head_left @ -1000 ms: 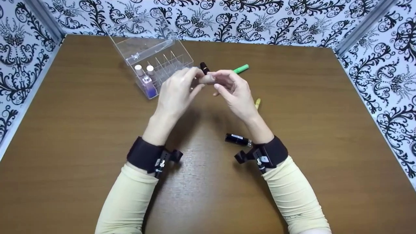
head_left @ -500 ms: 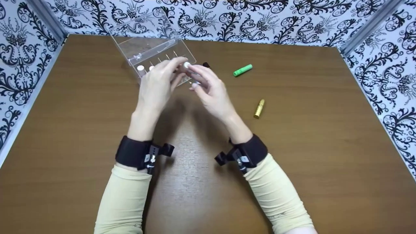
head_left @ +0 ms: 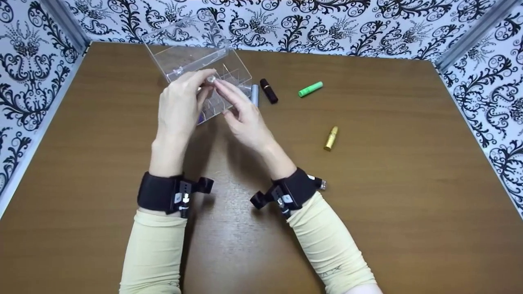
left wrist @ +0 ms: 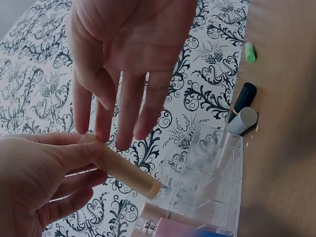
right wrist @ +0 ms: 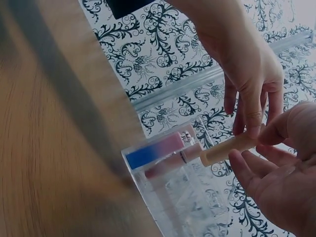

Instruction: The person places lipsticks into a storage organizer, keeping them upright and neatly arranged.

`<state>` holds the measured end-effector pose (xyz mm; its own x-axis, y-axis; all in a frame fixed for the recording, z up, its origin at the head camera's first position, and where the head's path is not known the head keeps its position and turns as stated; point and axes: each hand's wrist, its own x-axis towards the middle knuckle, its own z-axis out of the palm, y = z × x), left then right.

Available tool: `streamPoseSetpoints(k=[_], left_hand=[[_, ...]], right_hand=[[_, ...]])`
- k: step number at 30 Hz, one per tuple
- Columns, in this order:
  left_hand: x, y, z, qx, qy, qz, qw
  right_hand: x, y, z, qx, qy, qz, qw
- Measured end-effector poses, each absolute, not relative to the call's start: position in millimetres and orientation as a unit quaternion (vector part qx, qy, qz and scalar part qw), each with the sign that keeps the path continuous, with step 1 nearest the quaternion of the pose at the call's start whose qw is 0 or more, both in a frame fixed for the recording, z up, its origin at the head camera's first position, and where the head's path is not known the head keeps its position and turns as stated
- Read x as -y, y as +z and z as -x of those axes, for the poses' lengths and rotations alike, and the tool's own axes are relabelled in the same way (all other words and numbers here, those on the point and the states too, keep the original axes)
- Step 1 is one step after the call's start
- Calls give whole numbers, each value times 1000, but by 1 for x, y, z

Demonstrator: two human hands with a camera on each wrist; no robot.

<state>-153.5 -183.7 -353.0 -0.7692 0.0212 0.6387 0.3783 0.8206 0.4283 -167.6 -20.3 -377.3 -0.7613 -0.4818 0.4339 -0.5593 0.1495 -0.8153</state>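
My left hand [head_left: 179, 102] is over the clear compartment box [head_left: 243, 67] and pinches a slim beige cosmetic tube [left wrist: 126, 170] between thumb and fingers. In the right wrist view, the tube [right wrist: 227, 150] tilts with its lower end by the pink tubes in the box. Opposite, my right hand [head_left: 249, 122] has its fingers mostly straight, fingertips right at the tube's upper end in the left wrist view. A pink-and-blue container [right wrist: 155, 149] lies in one end compartment. From the head, the left hand hides most of the tube and that end of the box.
The box's hinged lid [head_left: 175, 57] stands raised at the back. Right of the box lie a grey-blue tube [head_left: 255, 96], a black lipstick [head_left: 268, 90], a green tube [head_left: 310, 89] and a gold tube [head_left: 331, 139]. A dark tube [head_left: 320, 183] shows behind the right wristband.
Both hands have moved left with the beige tube, from in front of the black lipstick to over the box. The black lipstick, green tube and gold tube are now uncovered.
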Motion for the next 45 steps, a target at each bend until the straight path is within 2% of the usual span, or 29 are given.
streamPoseSetpoints(k=[16,26,34,45], left_hand=[[186,-357,158,912,-275,72,296],[189,-358,159,932,-258,53,248],[189,-364,167,941,-243,50,231],[194,-381,175,950,-202,54,234]], right_hand=[[24,-387,175,788,505,-352,-10],[26,-395,178,789,504,-349,-45],[26,-400,179,770,526,-357,-52],[26,-400,179,779,512,-358,-54]])
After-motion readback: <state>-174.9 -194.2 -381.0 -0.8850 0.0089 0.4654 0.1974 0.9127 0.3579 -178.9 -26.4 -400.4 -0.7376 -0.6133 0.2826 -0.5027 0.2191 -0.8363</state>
